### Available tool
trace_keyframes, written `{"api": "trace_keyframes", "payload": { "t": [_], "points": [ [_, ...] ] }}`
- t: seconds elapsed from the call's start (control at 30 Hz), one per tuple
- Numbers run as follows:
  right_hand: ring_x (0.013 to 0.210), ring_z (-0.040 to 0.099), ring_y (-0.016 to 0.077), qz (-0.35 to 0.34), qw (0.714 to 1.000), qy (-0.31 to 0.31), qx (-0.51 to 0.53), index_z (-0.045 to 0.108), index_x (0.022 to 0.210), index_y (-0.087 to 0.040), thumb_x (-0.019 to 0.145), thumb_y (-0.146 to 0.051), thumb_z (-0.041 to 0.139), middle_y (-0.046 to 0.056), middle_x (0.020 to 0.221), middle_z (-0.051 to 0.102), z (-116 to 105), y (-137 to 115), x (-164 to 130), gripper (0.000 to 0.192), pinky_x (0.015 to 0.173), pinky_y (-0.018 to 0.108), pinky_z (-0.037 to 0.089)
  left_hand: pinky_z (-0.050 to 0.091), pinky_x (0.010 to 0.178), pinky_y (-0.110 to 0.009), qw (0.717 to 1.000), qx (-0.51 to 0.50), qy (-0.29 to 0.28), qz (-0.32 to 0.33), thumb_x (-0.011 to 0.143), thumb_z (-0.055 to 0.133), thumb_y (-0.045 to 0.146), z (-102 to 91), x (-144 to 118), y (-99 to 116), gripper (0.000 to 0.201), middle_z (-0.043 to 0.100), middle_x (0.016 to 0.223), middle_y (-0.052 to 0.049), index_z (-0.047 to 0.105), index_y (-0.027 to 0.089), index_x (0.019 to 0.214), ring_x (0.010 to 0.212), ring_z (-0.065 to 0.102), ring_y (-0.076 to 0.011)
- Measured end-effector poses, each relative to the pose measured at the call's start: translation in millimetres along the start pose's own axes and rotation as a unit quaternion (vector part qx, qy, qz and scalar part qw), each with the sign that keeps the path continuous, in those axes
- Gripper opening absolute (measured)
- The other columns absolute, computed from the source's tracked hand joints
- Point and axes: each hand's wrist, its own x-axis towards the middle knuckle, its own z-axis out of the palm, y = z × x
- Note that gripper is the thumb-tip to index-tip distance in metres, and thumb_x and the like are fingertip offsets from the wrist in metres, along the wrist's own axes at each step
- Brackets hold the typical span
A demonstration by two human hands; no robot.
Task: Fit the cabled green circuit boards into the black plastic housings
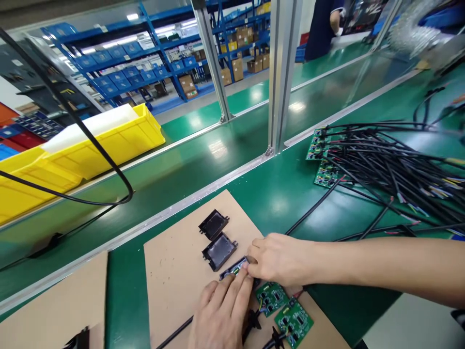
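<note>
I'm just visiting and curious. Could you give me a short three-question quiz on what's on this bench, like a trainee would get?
1. True or false: both hands touch the same black case.
2. How many empty black cases lie on the cardboard beyond the hands?
3. The loose green boards nearest the hands lie: A) in the yellow bin, B) on the cardboard.

Key:
1. True: left hand and right hand meet on the black case.
2. Two.
3. B: green boards, cardboard.

Both hands are bare, no gloves, no rings, no watch. The left hand (221, 315) shows its back and short, plain, unpainted nails. The right hand (279, 259) runs into a long forearm, uncovered right out to the frame's edge, with no sleeve or cuff anywhere along it.
</note>
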Motion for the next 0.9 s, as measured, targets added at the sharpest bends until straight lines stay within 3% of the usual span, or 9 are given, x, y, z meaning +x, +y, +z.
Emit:
{"api": "trace_keyframes", "payload": {
  "t": [0.13, 0.27, 0.4, 0.5, 0.57, 0.67, 0.8, 0.9],
  "points": [
    [0.078, 0.055, 0.0208, -0.004, 0.999, 0.034, -0.020, 0.062, 0.097, -0.015, 0.099, -0.019, 0.045, 0.007, 0.086, 0.062, 9.2, 3.9, -6.4, 0.017, 0.054, 0.032, 0.032, 0.033, 0.090, -0.034, 0.999, -0.005, 0.026, -0.018, 0.094, 0.032, 0.005, 5.7, -3.4, 6.3, 0.054, 0.070, 0.118, -0.012, 0.034, 0.008, 0.148, 0.108, 0.059, -0.0189],
    [0.076, 0.052, 0.0200, -0.025, 0.997, 0.067, -0.017, 0.061, 0.089, -0.012, 0.100, -0.016, 0.038, 0.007, 0.083, 0.060, 17.3, 7.3, -7.3, 0.027, 0.060, 0.033, 0.035, 0.033, 0.090, -0.034, 1.000, 0.014, -0.014, 0.017, 0.092, 0.025, -0.001, 4.3, -0.6, 6.6, 0.061, 0.068, 0.121, -0.017, 0.017, 0.000, 0.152, 0.106, 0.060, -0.0196],
    [0.075, 0.050, 0.0188, -0.039, 0.997, 0.073, 0.005, 0.062, 0.089, -0.014, 0.100, -0.019, 0.041, 0.006, 0.082, 0.060, 16.1, 7.6, -3.7, 0.024, 0.063, 0.034, 0.033, 0.031, 0.093, -0.038, 0.997, 0.012, -0.069, 0.014, 0.086, 0.032, -0.001, -1.9, 0.7, 5.6, 0.061, 0.067, 0.119, -0.018, 0.025, -0.004, 0.147, 0.109, 0.058, -0.0241],
    [0.078, 0.051, 0.0183, -0.019, 0.998, 0.053, 0.033, 0.062, 0.088, -0.016, 0.095, -0.017, 0.051, 0.004, 0.084, 0.061, 12.5, 9.2, -5.0, 0.013, 0.065, 0.033, 0.032, 0.031, 0.095, -0.041, 0.996, -0.059, -0.067, -0.025, 0.085, 0.038, 0.004, -10.9, 0.5, 1.6, 0.060, 0.062, 0.126, -0.017, 0.032, 0.003, 0.144, 0.111, 0.056, -0.0255],
    [0.080, 0.052, 0.0182, 0.010, 0.997, 0.037, 0.060, 0.063, 0.090, -0.017, 0.091, -0.018, 0.057, 0.003, 0.086, 0.060, 10.3, 12.2, -8.2, 0.006, 0.067, 0.032, 0.034, 0.032, 0.096, -0.042, 0.992, -0.098, -0.050, -0.067, 0.086, 0.043, 0.009, -18.0, -0.6, -3.4, 0.060, 0.058, 0.132, -0.016, 0.029, 0.009, 0.145, 0.114, 0.054, -0.0258],
    [0.085, 0.053, 0.0180, 0.041, 0.992, 0.036, 0.114, 0.065, 0.097, -0.018, 0.089, -0.019, 0.058, 0.004, 0.093, 0.061, 9.6, 16.6, -13.0, 0.011, 0.074, 0.030, 0.038, 0.038, 0.093, -0.044, 0.984, -0.106, -0.021, -0.141, 0.087, 0.056, 0.022, -23.6, -4.8, -10.6, 0.068, 0.058, 0.130, -0.016, 0.025, 0.012, 0.146, 0.113, 0.052, -0.0291],
    [0.086, 0.054, 0.0180, 0.050, 0.982, 0.096, 0.153, 0.064, 0.088, -0.014, 0.089, -0.014, 0.052, 0.006, 0.090, 0.061, 11.0, 16.3, -14.5, 0.012, 0.077, 0.029, 0.039, 0.047, 0.083, -0.045, 0.976, -0.089, -0.043, -0.194, 0.078, 0.070, 0.040, -17.1, -11.7, -11.1, 0.069, 0.058, 0.117, -0.015, 0.041, 0.017, 0.136, 0.102, 0.056, -0.0318],
    [0.086, 0.053, 0.0166, 0.026, 0.970, 0.196, 0.138, 0.062, 0.092, -0.014, 0.093, -0.011, 0.043, 0.006, 0.092, 0.063, 4.5, 16.1, -11.8, 0.019, 0.073, 0.029, 0.036, 0.051, 0.083, -0.043, 0.972, -0.120, -0.042, -0.198, 0.083, 0.058, 0.025, -15.9, -13.7, -10.8, 0.043, 0.057, 0.114, -0.013, 0.048, 0.021, 0.125, 0.102, 0.059, -0.0292]
  ]
}}
